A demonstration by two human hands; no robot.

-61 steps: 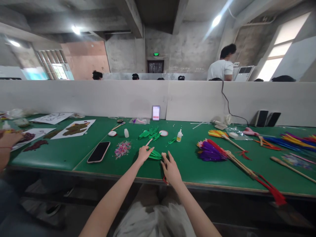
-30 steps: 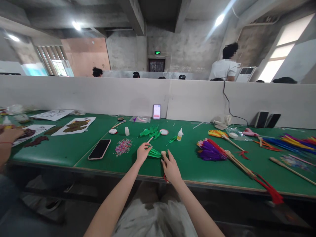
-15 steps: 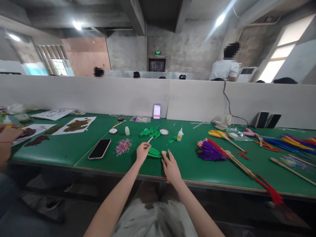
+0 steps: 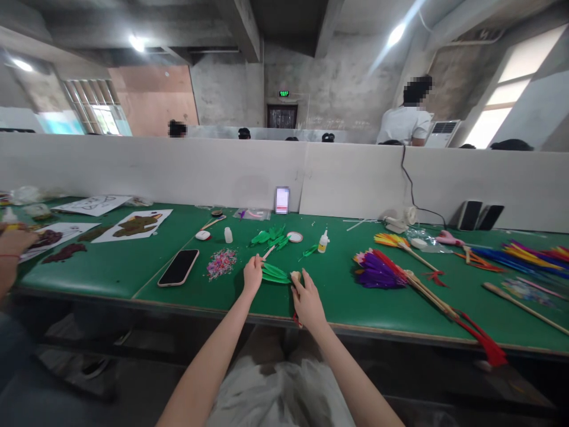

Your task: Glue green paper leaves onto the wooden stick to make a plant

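A small bundle of green feathers lies on the green table between my hands, its narrow end toward the right. My left hand is closed at the feathers' wide left end, with a thin pale stick rising from its fingers. Around a light wooden piece at the narrow end, the fingers of my right hand are wrapped. Loose green feathers lie behind. Pink and white sequins are heaped left of my left hand. A glue bottle stands at the back right.
At the left lies a black phone; another phone stands against the white partition. On the right is a purple and red feather bundle on sticks. A person's hand works at the far left.
My left hand has moved slightly left, and more of the green feathers shows beside it. My right hand stays at the wooden piece.
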